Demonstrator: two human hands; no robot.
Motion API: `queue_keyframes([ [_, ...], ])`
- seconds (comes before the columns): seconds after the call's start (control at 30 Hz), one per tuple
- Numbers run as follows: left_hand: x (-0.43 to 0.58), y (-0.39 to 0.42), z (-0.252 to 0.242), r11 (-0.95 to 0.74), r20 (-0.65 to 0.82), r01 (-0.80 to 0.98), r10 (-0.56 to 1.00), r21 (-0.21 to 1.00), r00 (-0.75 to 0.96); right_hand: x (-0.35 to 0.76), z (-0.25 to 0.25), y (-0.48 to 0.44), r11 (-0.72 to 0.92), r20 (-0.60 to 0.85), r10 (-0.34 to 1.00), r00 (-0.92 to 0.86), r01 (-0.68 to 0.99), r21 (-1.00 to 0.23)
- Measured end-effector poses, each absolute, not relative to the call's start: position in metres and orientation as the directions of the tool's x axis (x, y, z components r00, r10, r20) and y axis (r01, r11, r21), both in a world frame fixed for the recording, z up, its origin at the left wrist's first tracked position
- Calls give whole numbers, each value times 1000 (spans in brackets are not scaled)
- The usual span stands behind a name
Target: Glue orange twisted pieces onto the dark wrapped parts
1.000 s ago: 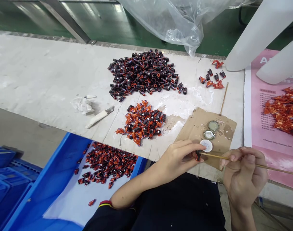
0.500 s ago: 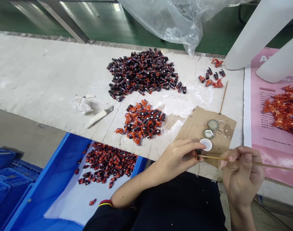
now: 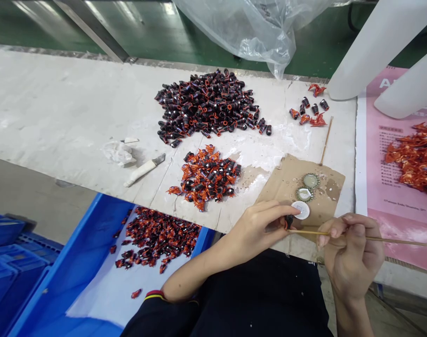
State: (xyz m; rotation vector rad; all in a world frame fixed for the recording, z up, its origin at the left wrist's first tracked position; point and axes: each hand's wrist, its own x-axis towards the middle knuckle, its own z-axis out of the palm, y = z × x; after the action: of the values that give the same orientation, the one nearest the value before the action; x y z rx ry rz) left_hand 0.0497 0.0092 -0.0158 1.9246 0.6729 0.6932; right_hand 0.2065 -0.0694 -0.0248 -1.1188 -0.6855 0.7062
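Observation:
Between the thumb and fingers of my left hand (image 3: 265, 222) is a small black and orange plastic part (image 3: 288, 221). My right hand (image 3: 355, 248) grips a thin wooden stick (image 3: 395, 240), whose tip meets the part or lies right at it. Just past my left fingertips sits a round white disc (image 3: 300, 210) on a piece of brown cardboard (image 3: 286, 180). Two bottle caps (image 3: 311, 180) with something pale or clear inside lie beyond the disc. Another thin stick (image 3: 326, 140) rests at the cardboard's far edge.
A large heap of black parts (image 3: 209, 103) and a smaller orange-black pile (image 3: 209, 178) are on the table. Left of them lie a knife (image 3: 145, 171) and crumpled tissue (image 3: 118, 153). A blue bin (image 3: 69, 262) holds more parts. Orange pieces (image 3: 415, 159) cover a pink sheet.
Both hands stay nearly in place. The part in my left hand has turned slightly, and the stick's tip has shifted a little to the left.

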Motion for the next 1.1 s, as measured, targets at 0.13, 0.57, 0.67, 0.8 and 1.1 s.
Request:
queue_keyframes([
  [0.13, 50, 9, -17, -387, 172, 173, 710, 906, 683, 206, -22, -69, 261, 102, 782, 615, -174, -950],
  [0.57, 42, 10, -19, -375, 191, 164, 744, 912, 640, 324, -16, -84, -74, 781, 545, 305, 946, -317],
  [0.67, 42, 11, -17, -373, 193, 157, 744, 915, 640, 373, -13, -79, -292, 657, 676, 335, 939, -179],
  [0.8, 41, 11, -17, -393, 217, 148, 741, 908, 636, 405, -16, -62, -384, 499, 769, 399, 913, -139],
  [1.1, 38, 11, -16, -427, 239, 165, 741, 889, 627, 392, -23, -36, -333, 466, 809, 358, 933, -139],
])
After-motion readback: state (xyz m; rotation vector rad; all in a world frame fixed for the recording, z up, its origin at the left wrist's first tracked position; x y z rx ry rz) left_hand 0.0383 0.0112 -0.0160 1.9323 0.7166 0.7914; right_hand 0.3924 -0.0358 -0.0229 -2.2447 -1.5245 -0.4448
